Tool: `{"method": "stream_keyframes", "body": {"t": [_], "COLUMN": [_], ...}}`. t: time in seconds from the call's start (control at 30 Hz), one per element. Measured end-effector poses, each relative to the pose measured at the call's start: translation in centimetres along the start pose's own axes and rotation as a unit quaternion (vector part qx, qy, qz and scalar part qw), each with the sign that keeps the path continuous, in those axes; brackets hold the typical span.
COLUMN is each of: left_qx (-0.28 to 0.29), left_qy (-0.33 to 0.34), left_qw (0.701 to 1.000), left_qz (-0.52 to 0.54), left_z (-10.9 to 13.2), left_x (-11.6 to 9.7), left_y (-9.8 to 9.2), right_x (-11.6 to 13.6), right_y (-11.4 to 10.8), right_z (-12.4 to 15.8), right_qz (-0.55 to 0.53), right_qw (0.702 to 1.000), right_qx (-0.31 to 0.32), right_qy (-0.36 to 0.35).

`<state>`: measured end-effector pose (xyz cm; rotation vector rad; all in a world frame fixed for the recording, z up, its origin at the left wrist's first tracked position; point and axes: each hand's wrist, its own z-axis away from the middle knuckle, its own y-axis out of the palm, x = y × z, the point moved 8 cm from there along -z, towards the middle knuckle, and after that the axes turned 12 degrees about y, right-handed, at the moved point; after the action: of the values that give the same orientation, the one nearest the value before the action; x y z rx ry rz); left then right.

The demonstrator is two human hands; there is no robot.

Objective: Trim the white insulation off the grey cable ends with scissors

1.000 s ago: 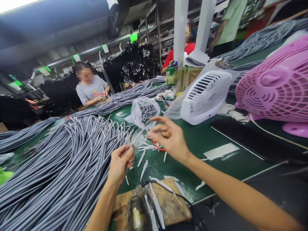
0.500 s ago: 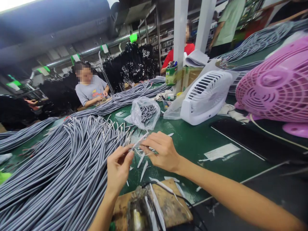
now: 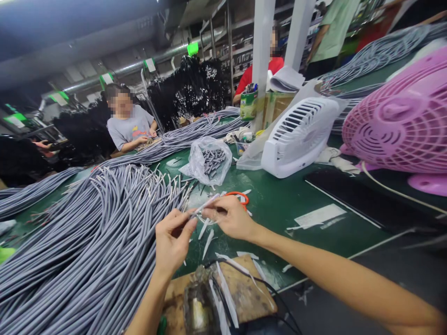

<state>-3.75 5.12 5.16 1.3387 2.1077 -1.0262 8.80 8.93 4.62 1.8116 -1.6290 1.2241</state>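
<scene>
My left hand point(image 3: 172, 241) pinches the end of a thin grey cable point(image 3: 201, 206) above the green table point(image 3: 286, 200). My right hand point(image 3: 228, 217) is closed in a pinch on the same cable end, its fingertips almost touching those of the left. A large heap of long grey cables point(image 3: 94, 232) lies to the left of both hands. An orange-handled tool point(image 3: 239, 196) lies on the table just behind my right hand. White strips point(image 3: 208, 242) of cut sleeve are scattered under the hands.
A clear bag of small dark parts point(image 3: 209, 160) sits behind the hands. A white fan point(image 3: 300, 135) and a pink fan point(image 3: 405, 121) stand at the right. A wooden block with a device point(image 3: 209, 302) lies near me. Other people sit across the table.
My right hand came back from near the bag toward my left hand and closed on the cable end. The left hand stayed at the cable.
</scene>
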Motion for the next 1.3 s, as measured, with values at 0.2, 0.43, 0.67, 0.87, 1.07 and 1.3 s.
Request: {"method": "stream_keyframes", "body": {"t": [0.2, 0.43, 0.67, 0.87, 1.07, 1.3], "left_qx": [0.016, 0.013, -0.009, -0.022, -0.051, -0.056], "left_qy": [-0.006, 0.034, 0.024, -0.001, 0.021, 0.019], "left_qw": [1.0, 0.995, 0.998, 1.0, 0.996, 0.995], "left_qz": [0.014, -0.091, -0.054, -0.014, -0.075, -0.08], "left_z": [0.0, 0.0, 0.2, 0.3, 0.4, 0.7], "left_x": [0.1, -0.7, -0.4, 0.0, -0.7, -0.3], "left_y": [0.3, 0.2, -0.2, -0.2, -0.7, -0.6], "right_x": [-1.3, -0.3, -2.0, -2.3, -1.1, -0.6], "right_y": [1.3, 0.5, 1.7, 1.2, 0.3, 0.4], "right_z": [-0.4, -0.1, 0.1, -0.2, -0.4, -0.3], "right_qz": [-0.105, -0.01, -0.236, -0.342, -0.257, -0.151], "right_qw": [0.986, 0.997, 0.95, 0.909, 0.95, 0.977], "right_qx": [0.088, 0.016, 0.033, 0.022, 0.025, 0.039], "right_qy": [0.098, 0.079, 0.202, 0.237, 0.177, 0.149]}}
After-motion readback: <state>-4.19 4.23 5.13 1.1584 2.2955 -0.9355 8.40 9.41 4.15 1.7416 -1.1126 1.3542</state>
